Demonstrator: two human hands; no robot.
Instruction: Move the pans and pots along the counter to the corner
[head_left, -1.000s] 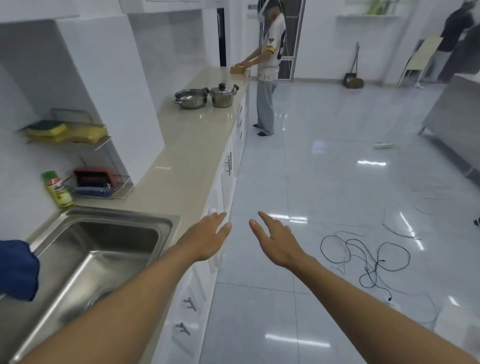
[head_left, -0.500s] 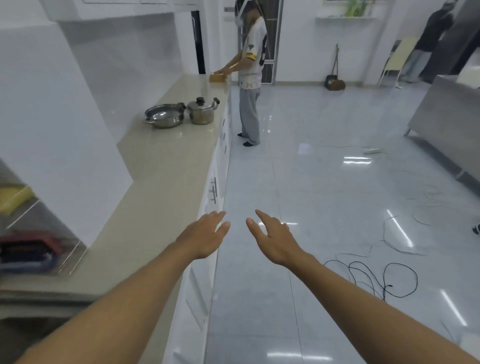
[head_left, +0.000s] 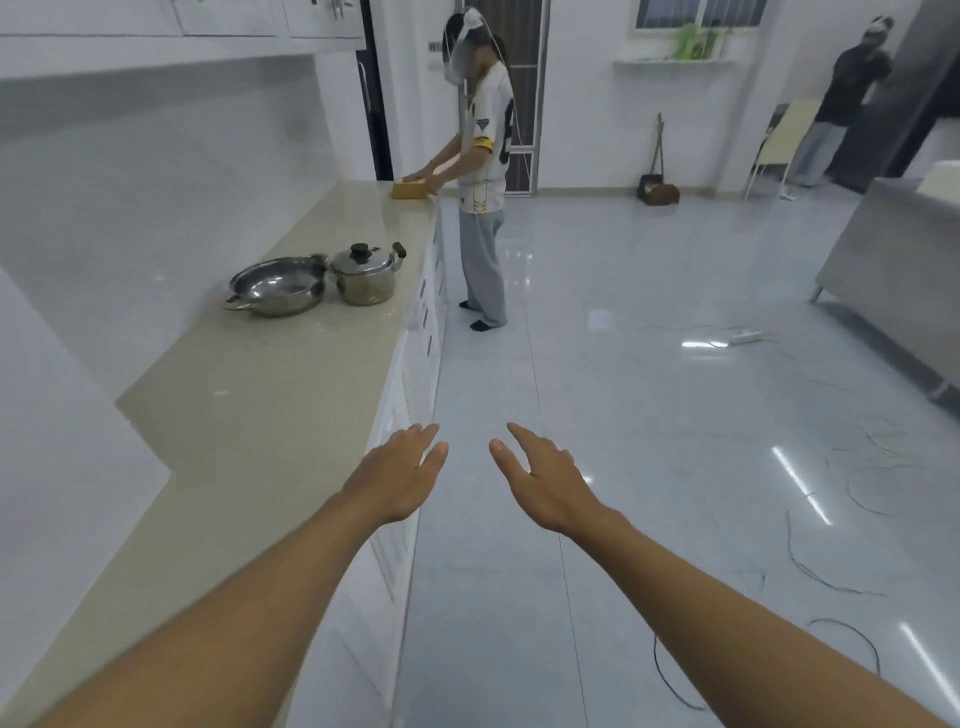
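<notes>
Here, at the far left, white wall cabinets (head_left: 234, 15) hang above a long beige counter (head_left: 260, 405) that runs away along the tiled wall. On that counter, well ahead of the hands, sits a wide, shallow steel pan (head_left: 278, 286) with side handles and no lid. Just to its right, touching or very nearly touching its rim, stands a smaller steel pot (head_left: 366, 278) with a lid and a black knob. Both are near the counter's front half and neither is held. Farther along the same counter lies a yellow-brown block (head_left: 409, 188), under the hands of a second person (head_left: 480, 171) in a white jersey and grey trousers who stands at the counter's edge.

In the foreground the left hand (head_left: 397, 475) reaches forward, palm down, over the front edge of the counter and the white drawer fronts (head_left: 415, 395) below it; its fingers are spread loosely and it holds nothing. Beside it, apart by a small gap, the right hand (head_left: 545, 478) is stretched out over the glossy tiled floor (head_left: 649, 364), fingers likewise relaxed and apart, empty.

Farther right a broom and dustpan (head_left: 658, 182) lean at the back wall. Black cables (head_left: 857, 467) trail across the floor, and a power strip (head_left: 745, 336) lies near them. At the right edge stands a stainless steel unit (head_left: 893, 260), with another person (head_left: 847, 93) behind it.
</notes>
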